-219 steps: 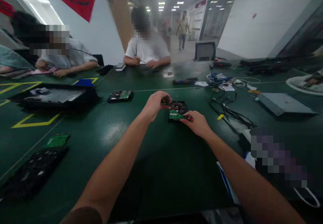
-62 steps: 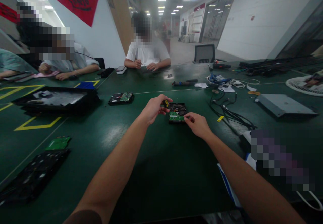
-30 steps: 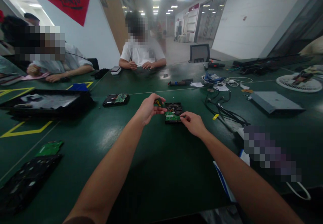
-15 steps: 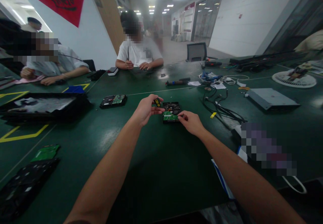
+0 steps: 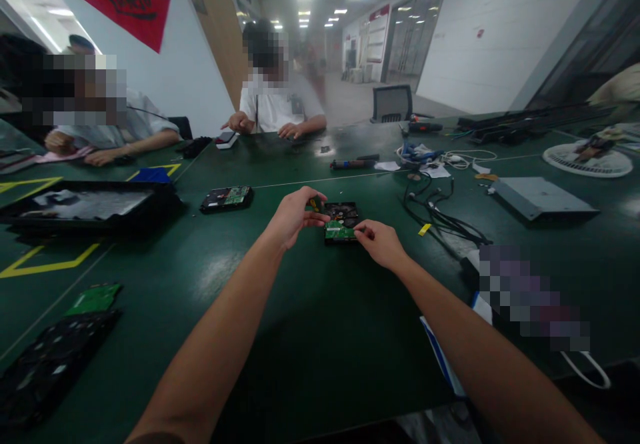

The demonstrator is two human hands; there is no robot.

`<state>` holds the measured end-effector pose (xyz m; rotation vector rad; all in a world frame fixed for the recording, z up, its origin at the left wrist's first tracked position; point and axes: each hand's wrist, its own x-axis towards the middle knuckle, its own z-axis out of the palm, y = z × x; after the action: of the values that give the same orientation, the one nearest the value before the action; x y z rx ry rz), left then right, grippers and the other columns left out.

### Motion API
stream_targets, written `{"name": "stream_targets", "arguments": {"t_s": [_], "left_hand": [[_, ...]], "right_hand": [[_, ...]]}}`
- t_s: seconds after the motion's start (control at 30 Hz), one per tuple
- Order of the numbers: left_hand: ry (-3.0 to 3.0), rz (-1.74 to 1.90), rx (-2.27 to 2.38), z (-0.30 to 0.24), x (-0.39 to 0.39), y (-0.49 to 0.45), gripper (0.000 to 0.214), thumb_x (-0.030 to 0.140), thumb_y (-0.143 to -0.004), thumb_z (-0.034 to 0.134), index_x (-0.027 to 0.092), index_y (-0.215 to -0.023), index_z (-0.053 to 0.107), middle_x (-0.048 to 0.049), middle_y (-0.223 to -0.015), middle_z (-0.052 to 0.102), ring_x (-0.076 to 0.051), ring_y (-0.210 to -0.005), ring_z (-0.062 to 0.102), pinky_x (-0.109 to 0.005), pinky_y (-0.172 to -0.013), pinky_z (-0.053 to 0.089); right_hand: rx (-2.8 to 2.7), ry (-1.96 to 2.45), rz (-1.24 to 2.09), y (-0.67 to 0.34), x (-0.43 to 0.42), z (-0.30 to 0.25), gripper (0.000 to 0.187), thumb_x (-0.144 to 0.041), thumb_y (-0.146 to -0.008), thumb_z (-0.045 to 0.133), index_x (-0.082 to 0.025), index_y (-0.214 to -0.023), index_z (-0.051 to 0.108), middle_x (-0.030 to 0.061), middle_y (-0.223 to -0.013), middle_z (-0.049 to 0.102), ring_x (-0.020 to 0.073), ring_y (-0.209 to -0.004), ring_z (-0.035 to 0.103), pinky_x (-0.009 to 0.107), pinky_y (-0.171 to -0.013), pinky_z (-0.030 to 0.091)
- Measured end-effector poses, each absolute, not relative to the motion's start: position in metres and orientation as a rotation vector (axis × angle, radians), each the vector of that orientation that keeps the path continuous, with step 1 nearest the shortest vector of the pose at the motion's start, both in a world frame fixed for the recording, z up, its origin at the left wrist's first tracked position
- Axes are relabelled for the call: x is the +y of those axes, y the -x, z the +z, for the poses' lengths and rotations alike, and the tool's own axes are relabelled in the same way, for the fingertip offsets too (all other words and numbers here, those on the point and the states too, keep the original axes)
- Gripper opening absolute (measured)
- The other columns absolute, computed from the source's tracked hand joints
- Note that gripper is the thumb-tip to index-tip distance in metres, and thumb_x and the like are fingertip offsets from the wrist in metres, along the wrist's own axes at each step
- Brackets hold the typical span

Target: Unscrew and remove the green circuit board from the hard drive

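Note:
A black hard drive (image 5: 343, 212) with a green circuit board (image 5: 339, 232) on its near part lies on the table in front of me. My left hand (image 5: 299, 216) is closed around a small screwdriver (image 5: 315, 204) with a black and yellow handle, at the drive's left side; its tip is hidden. At the drive's right edge, my right hand (image 5: 377, 239) pinches with thumb and forefinger; the fingertips cover the spot they grip.
Another hard drive (image 5: 227, 199) lies to the left, near a black tray (image 5: 90, 207). Black cables (image 5: 440, 211) and a grey metal box (image 5: 545, 197) lie to the right. At near left is a green board (image 5: 95, 299). Two people sit across the table.
The screwdriver handle has turned in my left hand, showing less yellow. My right hand stays at the drive's edge. A person opposite has moved one hand towards the left.

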<state>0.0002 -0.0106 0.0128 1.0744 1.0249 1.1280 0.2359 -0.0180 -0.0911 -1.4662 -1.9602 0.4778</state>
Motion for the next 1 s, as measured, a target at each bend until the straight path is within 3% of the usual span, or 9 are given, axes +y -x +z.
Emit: {"name": "stream_targets", "arguments": {"t_s": [0.33, 0.5, 0.7, 0.83, 1.0], "left_hand": [[-1.064, 1.064, 0.961, 0.0117, -0.0096, -0.0002, 0.020, 0.033, -0.088, 0.057, 0.016, -0.099, 0.059, -0.0133, -0.099, 0.075, -0.019, -0.060, 0.072, -0.026, -0.048, 0.053], [-1.124, 1.099, 0.998, 0.0113, -0.0093, 0.0012, 0.019, 0.032, -0.088, 0.061, 0.015, -0.096, 0.065, -0.0107, -0.094, 0.071, -0.017, -0.061, 0.072, -0.024, -0.050, 0.053], [-1.136, 1.031, 0.957, 0.0114, -0.0125, -0.0014, 0.026, 0.034, -0.088, 0.061, 0.017, -0.108, 0.062, -0.0114, -0.100, 0.073, -0.018, -0.058, 0.071, -0.025, -0.045, 0.051], [-1.050, 1.029, 0.925, 0.0124, -0.0105, -0.0003, 0.022, 0.035, -0.091, 0.057, 0.017, -0.103, 0.057, -0.0128, -0.102, 0.074, -0.020, -0.065, 0.074, -0.027, -0.052, 0.056], [-1.101, 1.053, 0.992, 0.0147, -0.0098, 0.0037, 0.024, 0.033, -0.090, 0.056, 0.012, -0.097, 0.066, -0.0115, -0.094, 0.070, -0.018, -0.067, 0.073, -0.025, -0.056, 0.056]], "right_hand": [[-1.973, 1.469, 0.483, -0.2370, -0.0173, -0.0912, 0.020, -0.035, -0.094, 0.060, -0.025, -0.104, 0.073, 0.0004, -0.081, 0.068, 0.0171, -0.073, 0.060, 0.030, -0.066, 0.041], [-1.966, 1.476, 0.485, -0.2373, -0.0171, -0.0913, 0.020, -0.036, -0.095, 0.059, -0.026, -0.104, 0.073, 0.0003, -0.081, 0.069, 0.0170, -0.073, 0.060, 0.030, -0.066, 0.041], [-1.966, 1.462, 0.479, -0.2364, -0.0175, -0.0904, 0.018, -0.034, -0.094, 0.061, -0.024, -0.103, 0.073, 0.0003, -0.079, 0.068, 0.0166, -0.071, 0.059, 0.030, -0.066, 0.041], [-1.955, 1.453, 0.487, -0.2357, -0.0179, -0.0912, 0.018, -0.034, -0.094, 0.061, -0.024, -0.102, 0.073, 0.0001, -0.077, 0.068, 0.0165, -0.070, 0.059, 0.029, -0.065, 0.040], [-1.963, 1.461, 0.480, -0.2360, -0.0180, -0.0912, 0.018, -0.034, -0.094, 0.061, -0.024, -0.103, 0.073, 0.0000, -0.078, 0.068, 0.0164, -0.070, 0.059, 0.030, -0.066, 0.041]]}}
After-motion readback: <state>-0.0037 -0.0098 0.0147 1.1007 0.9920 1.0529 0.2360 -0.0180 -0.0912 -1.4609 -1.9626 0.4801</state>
